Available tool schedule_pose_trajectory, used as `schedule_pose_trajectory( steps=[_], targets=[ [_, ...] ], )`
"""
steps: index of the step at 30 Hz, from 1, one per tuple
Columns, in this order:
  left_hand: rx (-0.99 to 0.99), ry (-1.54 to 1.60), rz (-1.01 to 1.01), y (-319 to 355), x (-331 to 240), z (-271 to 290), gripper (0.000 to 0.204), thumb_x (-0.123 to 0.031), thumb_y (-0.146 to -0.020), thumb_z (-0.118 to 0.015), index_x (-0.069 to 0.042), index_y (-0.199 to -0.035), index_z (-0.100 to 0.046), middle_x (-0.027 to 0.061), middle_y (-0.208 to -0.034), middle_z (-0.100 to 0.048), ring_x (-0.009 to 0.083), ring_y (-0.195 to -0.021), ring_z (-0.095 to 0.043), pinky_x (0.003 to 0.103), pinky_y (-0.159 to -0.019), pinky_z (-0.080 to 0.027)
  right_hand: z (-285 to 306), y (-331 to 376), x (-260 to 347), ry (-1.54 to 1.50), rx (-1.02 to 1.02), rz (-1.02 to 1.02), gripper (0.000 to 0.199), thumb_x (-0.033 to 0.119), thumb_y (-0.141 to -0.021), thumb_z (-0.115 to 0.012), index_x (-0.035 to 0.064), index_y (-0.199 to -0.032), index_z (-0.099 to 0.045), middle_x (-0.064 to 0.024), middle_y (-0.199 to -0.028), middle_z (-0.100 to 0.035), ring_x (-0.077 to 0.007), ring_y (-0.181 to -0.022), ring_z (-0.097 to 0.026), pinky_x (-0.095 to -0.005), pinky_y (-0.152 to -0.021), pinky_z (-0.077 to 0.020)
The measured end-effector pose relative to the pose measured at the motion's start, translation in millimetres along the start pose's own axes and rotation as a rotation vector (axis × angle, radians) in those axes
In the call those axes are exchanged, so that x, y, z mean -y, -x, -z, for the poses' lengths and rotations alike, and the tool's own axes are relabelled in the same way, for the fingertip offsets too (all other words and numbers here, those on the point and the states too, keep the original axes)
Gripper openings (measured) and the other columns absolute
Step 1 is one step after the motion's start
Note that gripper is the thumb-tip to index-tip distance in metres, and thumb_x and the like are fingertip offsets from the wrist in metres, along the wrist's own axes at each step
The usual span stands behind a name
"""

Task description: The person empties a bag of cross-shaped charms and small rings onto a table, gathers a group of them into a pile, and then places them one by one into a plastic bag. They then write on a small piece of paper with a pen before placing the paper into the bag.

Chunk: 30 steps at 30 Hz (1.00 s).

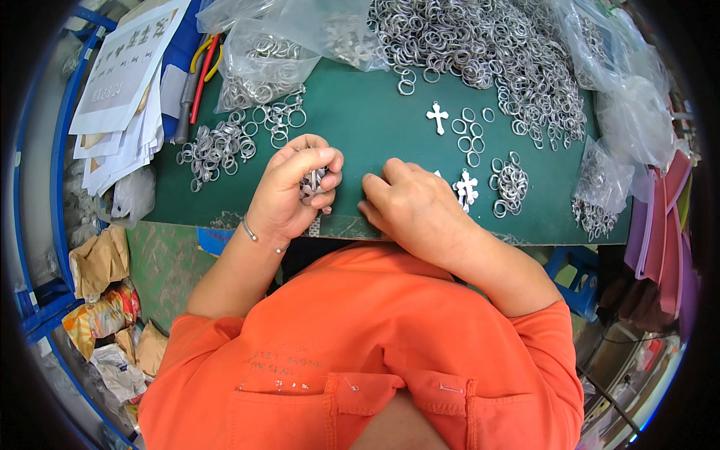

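My left hand [295, 180], raised over the table's near edge, is closed around several silver cross pendants [312, 186]; they show between the thumb and the curled fingers. Just to its right, my right hand [411, 201] is low over the green table top, back upward and fingers bent in. Its fingertips are hidden, so whatever they pinch cannot be seen. Beside that hand lie a few silver crosses [466, 189], partly overlapping. Farther off, a single cross [436, 118] lies flat near a short row of rings [470, 136].
A large heap of metal rings [480, 37] covers the far right, with a small pile of rings [510, 185] nearer. Clear bags of rings [268, 64] stand at the back left, beside pliers [202, 56] and papers [124, 75]. Another bag [602, 180] sits at the right edge.
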<state>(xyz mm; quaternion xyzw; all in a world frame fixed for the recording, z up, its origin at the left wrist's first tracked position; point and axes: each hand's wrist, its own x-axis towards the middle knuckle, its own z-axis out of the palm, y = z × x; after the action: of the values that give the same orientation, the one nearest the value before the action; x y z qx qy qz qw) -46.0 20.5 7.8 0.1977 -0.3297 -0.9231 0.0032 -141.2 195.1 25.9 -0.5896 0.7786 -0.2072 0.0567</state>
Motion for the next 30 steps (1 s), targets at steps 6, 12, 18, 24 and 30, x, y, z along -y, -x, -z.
schedule_pose_trajectory(
  steps=[6,12,18,24,30],
  targets=[
    [-0.039,0.02,-0.004,-3.3,3.3,-1.6,0.009,-0.01,-0.088,-0.061,-0.008,-0.083,-0.053,0.0051,-0.079,-0.057,0.0074,-0.058,-0.049,0.019,-0.04,-0.035,-7.9,-4.7,10.6,0.108,0.045,-0.024,0.01,0.009,-0.072,-0.063,0.0048,-0.077,-0.055,-0.0122,-0.074,-0.053,-0.0258,-0.066,-0.06,-0.0352,-0.052,-0.0508],
    [-0.039,-0.044,-0.012,0.9,-0.1,-1.8,0.008,-0.011,-0.09,-0.055,-0.008,-0.083,-0.053,0.0053,-0.081,-0.052,0.0078,-0.062,-0.047,0.018,-0.042,-0.034,-8.0,-10.8,11.6,0.153,0.027,-0.045,0.01,0.008,-0.071,-0.063,0.005,-0.075,-0.054,-0.0128,-0.074,-0.053,-0.0279,-0.064,-0.061,-0.0373,-0.052,-0.0516],
    [-0.059,-0.06,-0.003,1.7,-2.1,-2.5,0.008,-0.011,-0.09,-0.057,-0.007,-0.084,-0.054,0.0051,-0.081,-0.053,0.0076,-0.062,-0.047,0.017,-0.042,-0.033,4.3,-11.8,-11.5,-0.197,-0.093,-0.115,0.007,0.002,-0.069,-0.061,-0.0004,-0.07,-0.055,-0.0175,-0.076,-0.055,-0.0367,-0.067,-0.062,-0.0423,-0.061,-0.0537],
    [-0.116,-0.241,0.023,0.2,2.8,-8.0,0.01,-0.012,-0.089,-0.062,-0.004,-0.093,-0.057,0.0035,-0.079,-0.057,0.0057,-0.059,-0.047,0.017,-0.041,-0.034,5.3,-11.1,-23.2,-1.066,-0.198,-0.418,0.01,-0.006,-0.077,-0.063,-0.0037,-0.086,-0.066,-0.0105,-0.084,-0.066,-0.0179,-0.075,-0.068,-0.0274,-0.066,-0.0553],
    [-0.095,-0.295,0.06,2.5,4.6,-18.4,0.011,-0.013,-0.09,-0.062,-0.002,-0.094,-0.058,0.0038,-0.079,-0.061,0.0059,-0.059,-0.051,0.018,-0.041,-0.036,8.0,-11.3,-21.7,-1.453,-0.258,-0.602,0.01,-0.002,-0.085,-0.063,-0.0056,-0.094,-0.063,-0.0113,-0.085,-0.067,-0.0137,-0.076,-0.067,-0.0245,-0.07,-0.0567]
  ],
)
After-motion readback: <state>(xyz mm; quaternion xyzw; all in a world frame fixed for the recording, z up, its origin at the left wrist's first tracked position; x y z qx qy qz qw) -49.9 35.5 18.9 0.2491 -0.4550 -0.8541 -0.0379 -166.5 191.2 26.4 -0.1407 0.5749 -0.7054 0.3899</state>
